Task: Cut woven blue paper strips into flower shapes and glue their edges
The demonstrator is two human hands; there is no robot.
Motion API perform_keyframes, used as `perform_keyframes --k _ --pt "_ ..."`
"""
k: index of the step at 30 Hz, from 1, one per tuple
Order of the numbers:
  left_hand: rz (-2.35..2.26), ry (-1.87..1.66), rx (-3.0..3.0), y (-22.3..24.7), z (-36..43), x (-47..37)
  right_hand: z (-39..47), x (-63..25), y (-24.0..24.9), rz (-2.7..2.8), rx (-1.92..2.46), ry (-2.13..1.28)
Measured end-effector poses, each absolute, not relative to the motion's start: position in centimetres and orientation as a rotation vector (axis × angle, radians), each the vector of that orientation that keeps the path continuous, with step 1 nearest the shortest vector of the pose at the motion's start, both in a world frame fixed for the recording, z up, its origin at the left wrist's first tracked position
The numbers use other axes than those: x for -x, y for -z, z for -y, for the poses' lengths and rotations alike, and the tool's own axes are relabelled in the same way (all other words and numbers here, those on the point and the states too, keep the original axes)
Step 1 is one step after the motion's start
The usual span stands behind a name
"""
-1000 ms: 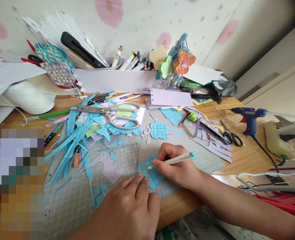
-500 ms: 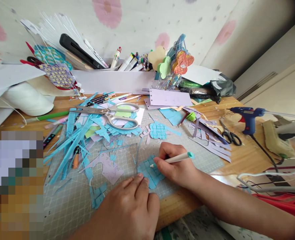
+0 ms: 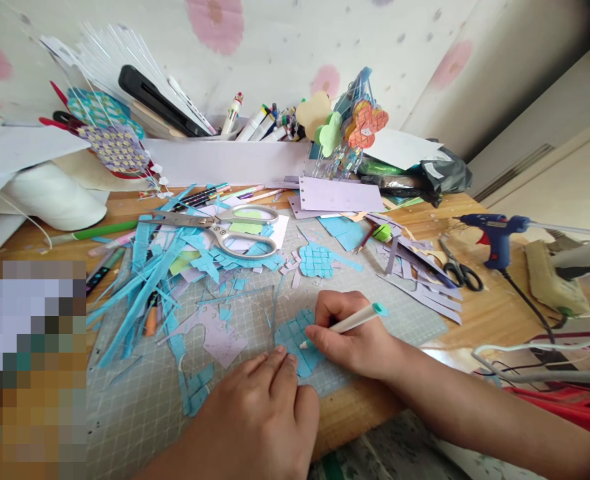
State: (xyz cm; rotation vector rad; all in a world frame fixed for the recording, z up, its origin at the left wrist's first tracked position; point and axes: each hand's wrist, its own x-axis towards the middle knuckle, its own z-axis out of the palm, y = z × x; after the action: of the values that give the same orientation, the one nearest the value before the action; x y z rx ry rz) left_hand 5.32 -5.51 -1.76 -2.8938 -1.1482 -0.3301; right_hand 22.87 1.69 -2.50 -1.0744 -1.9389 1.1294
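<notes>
My right hand (image 3: 347,333) grips a white marker (image 3: 355,319) with a teal end, its tip touching the blue woven paper piece (image 3: 297,332). The fingertips of my left hand (image 3: 267,400) rest on that piece's left edge; the fingers lie flat and hold nothing. Both the piece and my left hand are on the grey cutting mat (image 3: 139,427). Just beyond lies a second blue woven cutout (image 3: 317,260), shaped like a cloud. A lilac paper scrap (image 3: 222,337) sits to the left.
Large silver scissors (image 3: 219,230) lie on blue strips (image 3: 139,293) at the left. Small scissors (image 3: 457,267) and a blue glue gun (image 3: 497,237) are at the right. Markers (image 3: 259,125) stand at the back beside hanging paper flowers (image 3: 367,125).
The marker tip and my right hand have shifted slightly downward over the blue woven piece. My left hand stays in place.
</notes>
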Motion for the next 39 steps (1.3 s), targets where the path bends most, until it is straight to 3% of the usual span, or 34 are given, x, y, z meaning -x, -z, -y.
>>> perform_keyframes --k 10,20,39 --pt "1.151 0.346 2.894 1.46 5.84 -5.13 -1.69 -22.93 2.43 1.974 1.147 -0.963" --pt "1.140 0.318 2.904 1.59 5.52 -5.27 -1.75 -23.28 2.11 1.960 1.051 -1.166" --pt "1.152 0.386 2.877 1.47 5.61 -5.28 -1.75 -23.54 2.18 1.916 1.034 -1.150"
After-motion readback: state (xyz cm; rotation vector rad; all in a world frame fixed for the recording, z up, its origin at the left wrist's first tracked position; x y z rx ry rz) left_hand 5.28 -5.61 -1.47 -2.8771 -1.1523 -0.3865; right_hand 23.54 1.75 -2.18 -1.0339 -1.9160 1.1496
